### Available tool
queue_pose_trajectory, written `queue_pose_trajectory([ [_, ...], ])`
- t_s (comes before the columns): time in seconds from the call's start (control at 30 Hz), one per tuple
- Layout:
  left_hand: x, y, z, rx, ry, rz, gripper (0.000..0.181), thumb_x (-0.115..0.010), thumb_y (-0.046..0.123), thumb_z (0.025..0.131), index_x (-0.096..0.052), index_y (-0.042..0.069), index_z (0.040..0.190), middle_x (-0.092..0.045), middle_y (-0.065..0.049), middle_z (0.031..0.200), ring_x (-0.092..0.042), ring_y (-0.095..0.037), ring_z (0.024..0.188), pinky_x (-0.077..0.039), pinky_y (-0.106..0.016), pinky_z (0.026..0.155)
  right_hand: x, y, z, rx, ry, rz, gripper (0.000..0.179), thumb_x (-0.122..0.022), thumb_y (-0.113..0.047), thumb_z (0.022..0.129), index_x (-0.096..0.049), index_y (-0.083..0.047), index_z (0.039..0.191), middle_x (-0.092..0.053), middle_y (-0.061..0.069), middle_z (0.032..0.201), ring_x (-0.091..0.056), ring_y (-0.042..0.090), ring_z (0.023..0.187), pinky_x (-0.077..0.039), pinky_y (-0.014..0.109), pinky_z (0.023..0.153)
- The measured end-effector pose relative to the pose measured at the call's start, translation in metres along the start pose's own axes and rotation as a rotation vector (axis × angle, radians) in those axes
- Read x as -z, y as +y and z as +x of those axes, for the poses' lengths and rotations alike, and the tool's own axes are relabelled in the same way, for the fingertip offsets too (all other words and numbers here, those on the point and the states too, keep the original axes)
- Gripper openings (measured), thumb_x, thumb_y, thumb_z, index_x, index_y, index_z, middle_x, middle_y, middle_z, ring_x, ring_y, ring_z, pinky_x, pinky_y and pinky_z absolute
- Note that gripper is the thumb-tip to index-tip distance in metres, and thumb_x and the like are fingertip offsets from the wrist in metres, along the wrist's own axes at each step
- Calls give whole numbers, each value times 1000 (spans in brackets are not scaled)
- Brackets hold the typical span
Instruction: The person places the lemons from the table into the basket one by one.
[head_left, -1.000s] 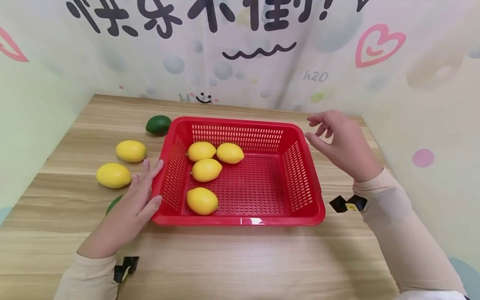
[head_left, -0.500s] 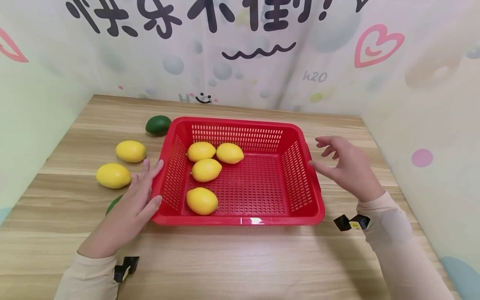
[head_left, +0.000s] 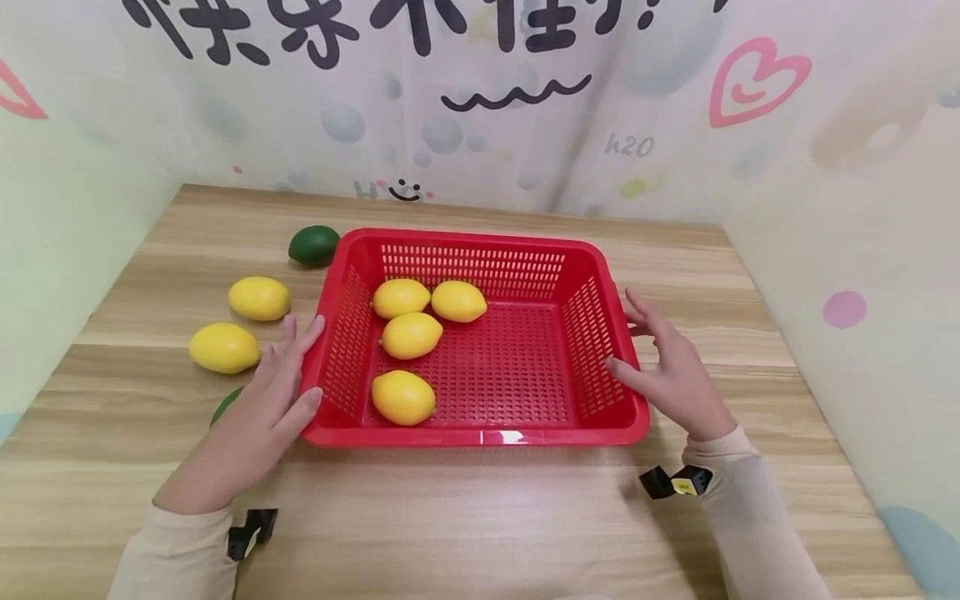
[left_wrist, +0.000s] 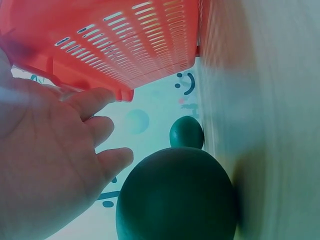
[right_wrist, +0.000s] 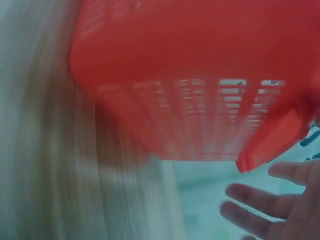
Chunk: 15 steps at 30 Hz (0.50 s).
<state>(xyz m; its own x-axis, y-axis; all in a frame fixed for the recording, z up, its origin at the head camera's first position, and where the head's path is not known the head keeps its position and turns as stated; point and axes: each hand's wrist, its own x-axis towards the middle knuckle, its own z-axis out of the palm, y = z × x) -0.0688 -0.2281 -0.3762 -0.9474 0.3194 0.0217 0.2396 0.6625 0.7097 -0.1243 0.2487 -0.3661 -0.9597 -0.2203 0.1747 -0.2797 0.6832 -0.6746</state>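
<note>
A red plastic basket [head_left: 562, 436] with slotted walls sits on the wooden table, holding several lemons, among them a front lemon [head_left: 403, 397] and a back one [head_left: 459, 301]. My left hand [head_left: 258, 408] rests on the basket's left rim, fingers fairly straight and thumb near the front corner. On the right side, my right hand [head_left: 678, 383] has its thumb over the rim and its fingers outside the wall. In the right wrist view the fingers [right_wrist: 260, 200] are extended and spread below the rim.
Left of the basket lie two lemons, one lemon [head_left: 259, 298] behind the other lemon [head_left: 224, 347]. A dark green fruit [head_left: 314, 246] lies at the back left corner; another green fruit [left_wrist: 175, 200] is partly under my left hand. A printed wall stands behind the table [head_left: 480, 517].
My right hand has come down and toward me along the basket's right side, and its thumb now overlaps the rim. My left hand, basket and lemons stay in place.
</note>
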Motion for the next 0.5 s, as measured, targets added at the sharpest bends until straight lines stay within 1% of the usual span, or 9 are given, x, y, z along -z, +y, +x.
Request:
queue_pose_trajectory([
  [0.03,0,-1,0,0,1,0,79,-51,22,105,-3,25,168,8,-11,172,4,-40,157,-12,-68,121,-2,-1,-1,-12,9,23,92,-77,-9,87,-27,-15,165,-50,18,152,-54,35,123,-57,52,90],
  [0.13,-2,-3,0,-5,6,-2,78,-51,22,105,-4,25,168,8,-12,172,3,-39,157,-10,-66,122,-6,-2,-5,-43,4,91,98,-74,-2,85,-23,-22,166,-40,14,159,-48,37,129,-63,50,75],
  [0.2,-3,-4,0,-10,9,-6,78,-51,22,105,-5,25,168,7,-12,172,3,-39,158,-9,-65,123,-8,-3,-8,-65,-17,136,99,-72,0,84,-22,-27,166,-37,12,160,-45,37,131,-64,44,73],
  [0.33,-5,-6,0,-23,20,-3,78,-52,21,105,-5,24,168,6,-12,172,2,-40,157,-8,-64,123,-13,-1,-10,-120,-35,236,96,-67,2,86,-25,-35,165,-40,10,156,-42,34,131,-62,34,73],
  [0.4,-5,-6,1,-28,28,10,79,-53,23,105,-5,25,168,7,-11,172,2,-41,157,-10,-67,121,-15,0,-10,-140,-31,285,97,-66,2,85,-25,-37,164,-41,10,154,-42,33,130,-62,33,75],
  [0.5,-4,-7,3,-64,56,55,80,-56,22,104,-6,23,168,2,-12,173,4,-40,157,-10,-67,122,-18,2,-9,-152,-32,365,100,-65,5,83,-24,-37,164,-40,10,155,-45,33,128,-62,36,77],
])
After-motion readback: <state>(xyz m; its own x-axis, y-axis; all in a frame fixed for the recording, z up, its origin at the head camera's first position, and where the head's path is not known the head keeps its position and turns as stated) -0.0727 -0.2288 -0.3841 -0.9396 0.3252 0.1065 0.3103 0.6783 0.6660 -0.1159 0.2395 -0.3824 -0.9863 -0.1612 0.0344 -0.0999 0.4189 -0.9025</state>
